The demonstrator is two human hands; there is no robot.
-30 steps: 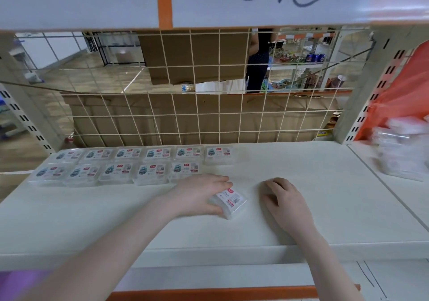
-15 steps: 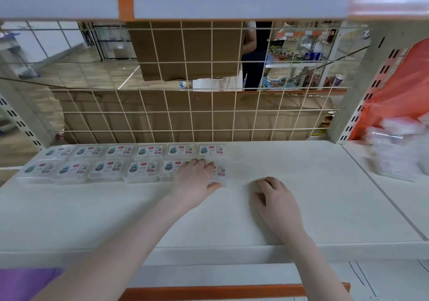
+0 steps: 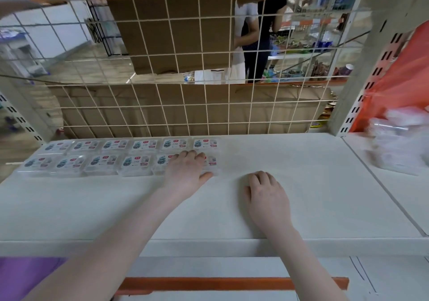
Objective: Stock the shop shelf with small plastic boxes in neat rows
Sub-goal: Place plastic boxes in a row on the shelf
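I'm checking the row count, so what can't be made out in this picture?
- Head view: the sixth front box is largely covered by the left hand.
- Box label print: too small to read.
- Clear packs at right: blurred, cut by the edge.
- Right hand: fingertips curled under, hidden.

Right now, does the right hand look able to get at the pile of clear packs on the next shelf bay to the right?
Probably yes. The right hand rests on bare shelf holding nothing, and only open shelf surface lies between it and the clear packs; the upright post stands further back.
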